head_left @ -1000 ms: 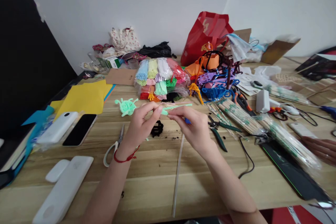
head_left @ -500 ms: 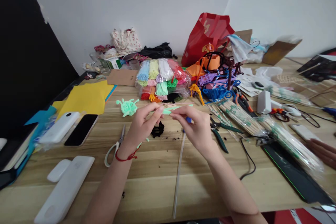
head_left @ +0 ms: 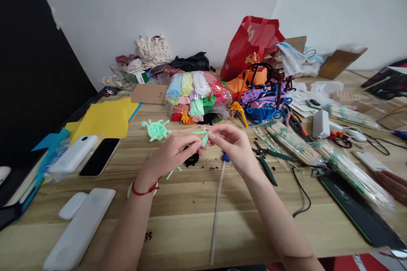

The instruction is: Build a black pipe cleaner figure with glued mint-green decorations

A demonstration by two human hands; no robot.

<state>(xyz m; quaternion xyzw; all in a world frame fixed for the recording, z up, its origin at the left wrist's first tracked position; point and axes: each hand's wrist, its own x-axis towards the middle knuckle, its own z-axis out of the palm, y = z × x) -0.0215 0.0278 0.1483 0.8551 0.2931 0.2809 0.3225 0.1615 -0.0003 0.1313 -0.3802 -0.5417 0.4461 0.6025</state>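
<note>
centre of frame: left hand and right hand each pinch a mint-green pipe cleaner above the surface. its end now bends down, level a moment ago; the shaping seems underway.

pliers right of hands, phone left
</note>
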